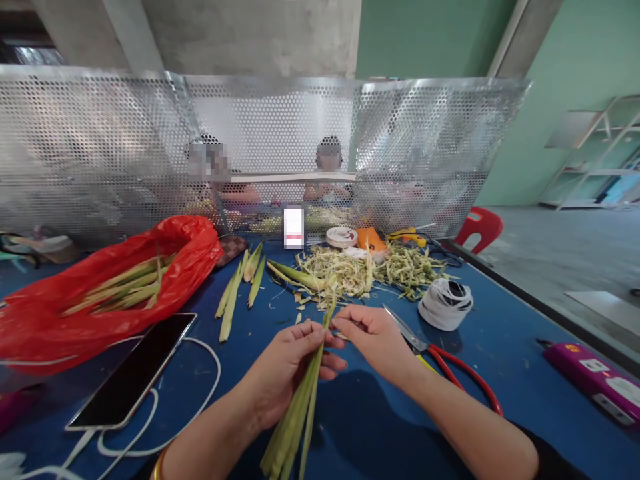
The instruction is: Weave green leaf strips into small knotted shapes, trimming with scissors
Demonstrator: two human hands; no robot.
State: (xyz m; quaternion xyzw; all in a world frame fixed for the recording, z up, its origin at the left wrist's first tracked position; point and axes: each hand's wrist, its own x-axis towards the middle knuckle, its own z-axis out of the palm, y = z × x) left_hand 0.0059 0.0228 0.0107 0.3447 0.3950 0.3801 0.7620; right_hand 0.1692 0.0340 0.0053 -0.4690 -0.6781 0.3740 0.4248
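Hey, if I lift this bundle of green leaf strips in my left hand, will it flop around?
Probably not much: below your left hand, the green leaf strips run nearly straight, so they're likely somewhat springy. They look thin, so the bundle should be light. One strip already stands apart from the others, so the lower ends may splay.

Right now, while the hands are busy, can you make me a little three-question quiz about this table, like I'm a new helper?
1. True or false: long strips lie inside the red bag.

2. What is the left hand holding?
a) a white coil
b) a bundle of green strips
c) a phone

3. Fill in the colour: the scissors on the table have ____ handles.

Key:
1. True
2. b
3. red
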